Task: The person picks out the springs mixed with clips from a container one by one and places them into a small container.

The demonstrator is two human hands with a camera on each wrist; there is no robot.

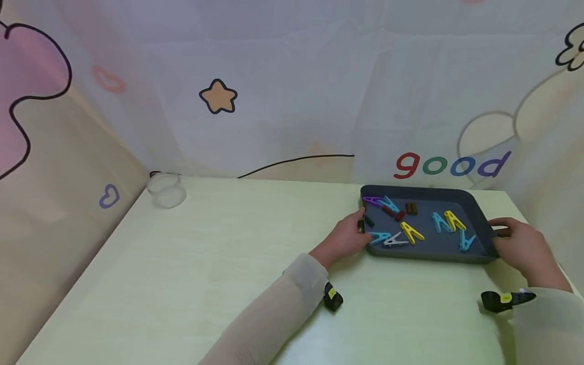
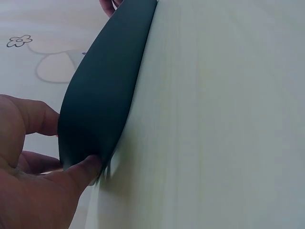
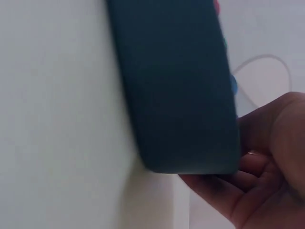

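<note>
A dark grey tray [image 1: 429, 256] lies on the pale table [image 1: 205, 263] at the right. Several coloured clothes pegs lie loose in it, among them a yellow peg [image 1: 412, 232], a white peg [image 1: 394, 242] and a purple peg [image 1: 371, 201]. My left hand [image 1: 360, 224] grips the tray's left end. In the left wrist view the left hand [image 2: 62, 148] pinches the tray [image 2: 105, 86] between thumb and finger. My right hand [image 1: 499, 230] holds the right end, thumb over the rim. In the right wrist view the right hand's fingers [image 3: 252, 167] curl behind the tray [image 3: 176, 86].
A clear plastic cup [image 1: 166, 190] stands at the table's back left corner. A printed cloth backdrop [image 1: 319, 91] hangs behind and on both sides. The table's right edge runs close beside the tray. Bare tabletop stretches to the left of the tray.
</note>
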